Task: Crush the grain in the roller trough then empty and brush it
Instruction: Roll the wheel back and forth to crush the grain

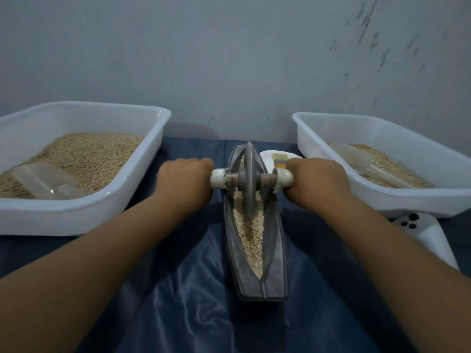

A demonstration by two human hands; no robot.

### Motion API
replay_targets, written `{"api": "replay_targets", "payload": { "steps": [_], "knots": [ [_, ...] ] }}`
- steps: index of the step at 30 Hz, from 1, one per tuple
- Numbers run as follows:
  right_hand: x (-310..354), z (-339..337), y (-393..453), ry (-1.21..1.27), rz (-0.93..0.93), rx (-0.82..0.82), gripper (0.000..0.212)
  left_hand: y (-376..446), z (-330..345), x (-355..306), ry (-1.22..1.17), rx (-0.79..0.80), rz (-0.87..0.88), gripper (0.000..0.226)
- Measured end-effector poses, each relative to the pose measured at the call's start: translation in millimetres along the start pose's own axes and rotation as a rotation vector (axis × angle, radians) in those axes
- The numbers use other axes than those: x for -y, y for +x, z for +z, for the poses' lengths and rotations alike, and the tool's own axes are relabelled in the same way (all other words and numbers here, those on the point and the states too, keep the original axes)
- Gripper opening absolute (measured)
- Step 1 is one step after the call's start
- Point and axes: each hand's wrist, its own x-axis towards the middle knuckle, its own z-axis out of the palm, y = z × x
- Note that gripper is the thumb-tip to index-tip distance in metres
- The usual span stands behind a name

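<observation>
left hand (184, 180), right hand (317, 178): fingers gripping white axle handles | grey disc roller (247, 174) upright in grey boat-shaped trough (254, 225) | tan grain (248, 233) inside

Left hand (184, 180) and right hand (316, 178) hide the handle ends inside curled fingers. The roller wheel (249, 178) blocks the grain (248, 233) under it and the trough's (276, 250) far tip. The brush (280, 161) on the plate (267, 155) peeks out, mostly covered. Left tub (76, 217) runs off the left edge, right tub (407, 200) off the right. The white device (423, 233) near the bench's right edge: too partial to identify.
</observation>
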Motion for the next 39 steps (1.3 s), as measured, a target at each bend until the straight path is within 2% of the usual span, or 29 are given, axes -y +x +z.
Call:
{"api": "replay_targets", "payload": {
  "steps": [4,10,14,18,21,26,30,35,39],
  "knots": [
    [0.4,-27.8,-44.8,0.055,-0.004,0.119,0.025,-40.9,-27.1,-7.1,-0.01,0.021,0.037,0.024],
    [-3.8,-64.3,-86.3,0.04,-0.034,0.141,0.026,-72.8,-52.8,-7.5,0.0,-0.031,0.092,0.029],
    [-0.3,-46.1,-65.8,0.062,0.004,0.187,0.024,-54.5,-41.4,-6.3,0.018,0.033,0.053,0.025],
    [-0.8,-9.5,-17.7,0.118,0.043,0.131,0.022,-11.7,-17.6,-4.3,0.022,0.037,0.011,0.02],
    [-3.3,9.7,16.5,0.174,0.092,0.105,0.014,22.4,-7.2,-1.8,0.045,-0.008,0.025,0.017],
    [-6.1,21.5,33.3,0.162,0.1,0.037,0.018,40.7,1.8,2.9,0.066,-0.043,0.021,0.018],
    [-3.5,9.8,11.7,0.119,0.056,0.059,0.022,15.5,-1.6,2.1,0.026,-0.013,0.019,0.024],
    [-5.3,-30.7,-39.9,0.138,-0.015,0.234,0.018,-39.5,-33.9,-9.1,-0.005,0.026,0.033,0.027],
    [-7.8,-64.7,-83.7,0.077,-0.037,0.212,0.024,-76.3,-56.8,-8.1,-0.028,-0.121,0.136,0.035]
  ]
}}
